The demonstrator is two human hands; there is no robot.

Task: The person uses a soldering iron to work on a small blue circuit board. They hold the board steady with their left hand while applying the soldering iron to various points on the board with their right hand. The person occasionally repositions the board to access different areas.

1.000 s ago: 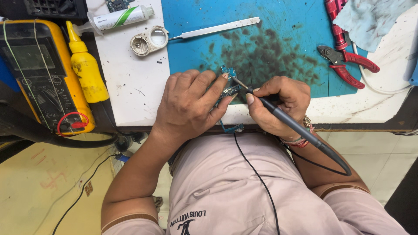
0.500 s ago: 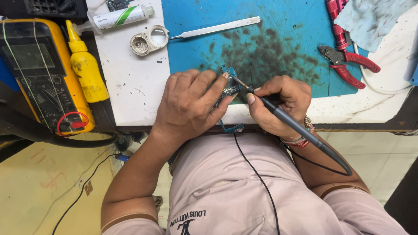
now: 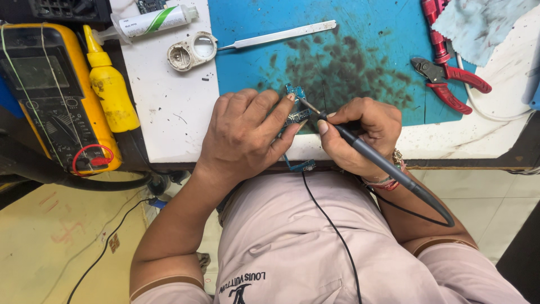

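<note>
left hand [image 3: 242, 138]: i see it palm down at the table's near edge, fingers curled narrow and pinching the board from the left, fingertips on top of it.
right hand [image 3: 360, 132]: i see it closed around the iron in a pen grip, thumb and forefinger near the tip end; beaded band at the wrist.
board [image 3: 296, 112]: small blue circuit board, on the near edge of the mat, between the two hands and mostly covered by the left fingers; a blue strip hangs from it over the table edge.
iron [image 3: 382, 163]: dark slim handle, slanting from lower right up to the left, metal tip touching the board's right side; black cord trails down over my lap.
mat [image 3: 349, 34]: blue, heavily stained dark just beyond the board.
tweezers [image 3: 281, 36]: flat on the mat's far left, well apart from the hands.
pliers [image 3: 450, 81]: red-handled, at the mat's right edge.
bottle [image 3: 109, 87]: yellow, lying left of the white table top.
meter [image 3: 50, 95]: yellow-cased, far left.
cloth [image 3: 478, 25]: pale blue, top right.
</note>
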